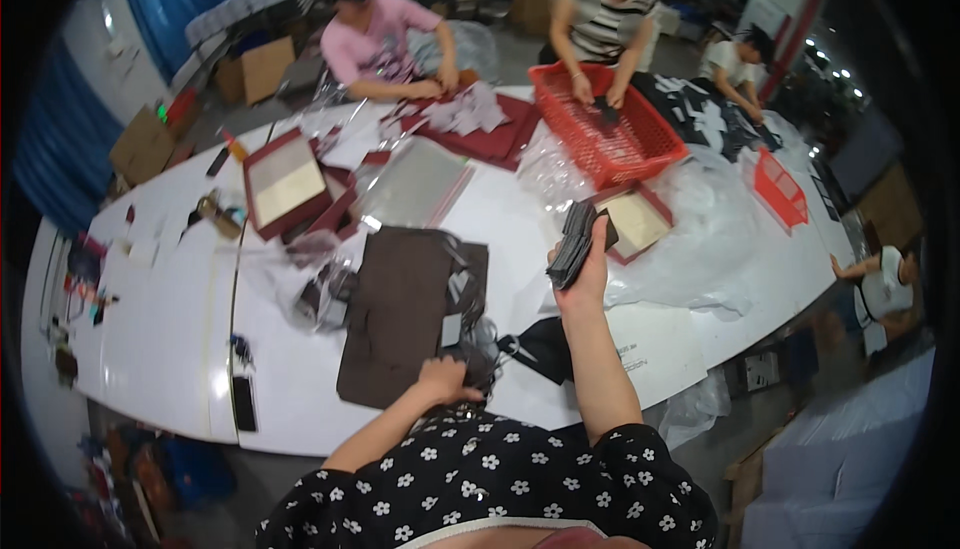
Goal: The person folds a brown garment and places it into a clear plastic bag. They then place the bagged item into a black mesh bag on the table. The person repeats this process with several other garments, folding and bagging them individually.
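My right hand [588,274] is raised over the middle of the table, closed around a thick stack of small dark grey, flat fabric-like pieces [570,246]. Low at the table's near edge, my left hand [445,381] has its fingers curled at a loose heap of dark ribbon-like material and clear plastic [482,349]; what they grip is hidden. Beside that hand lie flat dark brown bags [392,319], stacked on each other. A black drawstring pouch [545,349] rests between my two forearms.
Beyond my right hand are an open maroon box [640,221] and a red plastic basket [610,154], with a person's hands inside it. More maroon boxes [285,184] stand at the left. Clear plastic sheeting [700,249] spreads to the right. A phone [245,404] lies near the left edge.
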{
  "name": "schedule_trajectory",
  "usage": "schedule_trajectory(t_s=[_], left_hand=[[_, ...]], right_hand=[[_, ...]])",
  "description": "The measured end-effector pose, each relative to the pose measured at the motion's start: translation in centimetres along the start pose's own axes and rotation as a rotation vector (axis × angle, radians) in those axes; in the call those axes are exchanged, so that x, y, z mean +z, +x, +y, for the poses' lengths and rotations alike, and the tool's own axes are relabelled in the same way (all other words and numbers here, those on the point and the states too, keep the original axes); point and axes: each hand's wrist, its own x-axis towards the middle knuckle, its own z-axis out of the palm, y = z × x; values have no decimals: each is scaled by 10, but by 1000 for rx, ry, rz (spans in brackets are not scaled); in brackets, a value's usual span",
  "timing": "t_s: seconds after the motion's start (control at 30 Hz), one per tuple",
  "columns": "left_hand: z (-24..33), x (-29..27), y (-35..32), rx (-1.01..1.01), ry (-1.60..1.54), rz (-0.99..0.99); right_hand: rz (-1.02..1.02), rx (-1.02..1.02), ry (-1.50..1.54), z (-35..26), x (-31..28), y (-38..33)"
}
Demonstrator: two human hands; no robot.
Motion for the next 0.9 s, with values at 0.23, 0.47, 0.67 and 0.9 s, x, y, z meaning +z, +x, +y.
schedule_trajectory(t_s=[0.23, 0.47, 0.67, 0.9], left_hand=[[37, -90, -37, 232, -1311, 745], [38, -104, -35, -5, -1463, 1158], [32, -120, -61, 203, -1434, 946], [29, -145, -67, 393, -1637, 555]], right_hand=[[-15, 162, -242, 92, 25, -65], [-305, -203, -588, 130, 18, -89], [-556, 144, -477, 81, 34, -76], [-391, 430, -174, 62, 40, -70]])
